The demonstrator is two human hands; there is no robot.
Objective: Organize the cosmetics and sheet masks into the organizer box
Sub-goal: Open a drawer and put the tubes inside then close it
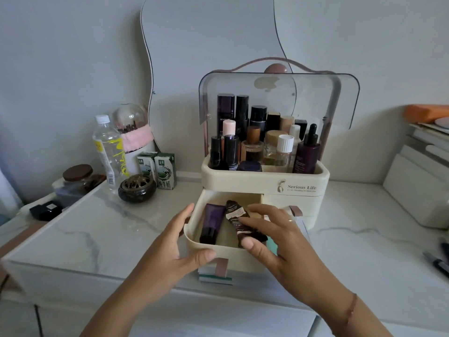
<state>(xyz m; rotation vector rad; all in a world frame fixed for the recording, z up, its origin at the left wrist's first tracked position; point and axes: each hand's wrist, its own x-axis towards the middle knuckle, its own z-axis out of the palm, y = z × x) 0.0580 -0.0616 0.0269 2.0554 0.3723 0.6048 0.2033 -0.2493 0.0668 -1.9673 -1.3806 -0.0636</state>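
Observation:
A cream organizer box [264,184] stands on the marble counter with its clear lid [315,93] raised. Several bottles [257,142] fill its top tray. Its upper left drawer [194,239] is pulled out, holding a purple tube [212,222] and a dark brown tube [237,218]. My left hand [179,249] rests on the drawer's left front corner, thumb on the front wall. My right hand [274,239] hovers over the drawer with fingers spread, touching the brown tube. Sheet masks [215,279] lie stacked under the drawer.
At the left stand a water bottle [108,152], two milk cartons [158,170], a dark incense burner [137,188] and a domed brush holder [133,132]. White boxes [418,186] sit at the right. A wavy mirror [213,32] leans behind.

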